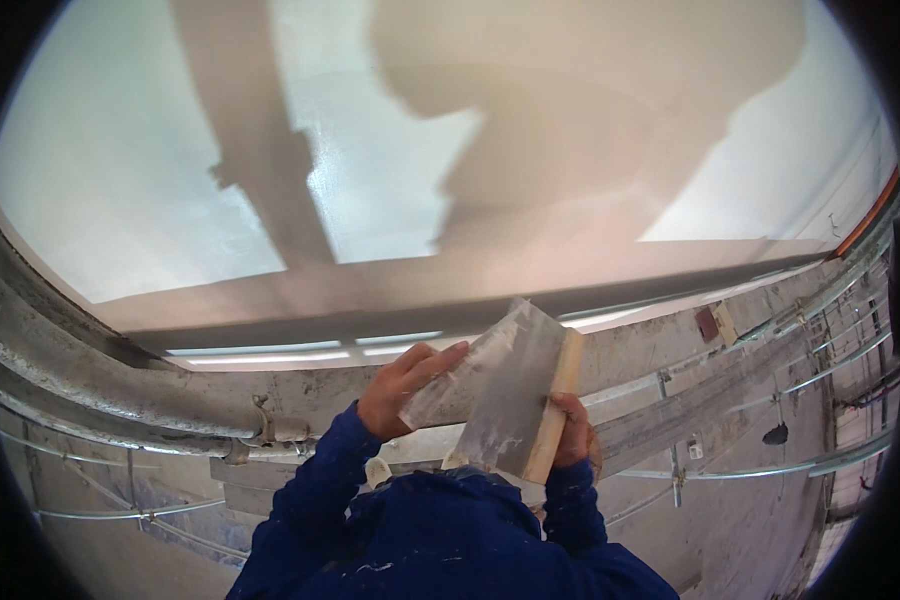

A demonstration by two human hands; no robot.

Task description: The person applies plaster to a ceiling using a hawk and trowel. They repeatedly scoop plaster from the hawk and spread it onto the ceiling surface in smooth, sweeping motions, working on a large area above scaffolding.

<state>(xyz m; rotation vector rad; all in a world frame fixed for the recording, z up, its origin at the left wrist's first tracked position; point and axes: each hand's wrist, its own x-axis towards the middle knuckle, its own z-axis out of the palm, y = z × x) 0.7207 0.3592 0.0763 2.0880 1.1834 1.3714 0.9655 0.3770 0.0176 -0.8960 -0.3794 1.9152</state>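
Blade (518, 395) in right hand (573, 432) overlaps plate (452, 385) in left hand (395, 388).

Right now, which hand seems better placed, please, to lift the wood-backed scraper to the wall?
Probably the right hand: it grips the scraper's wooden back, while the left hand holds a second flat blade.
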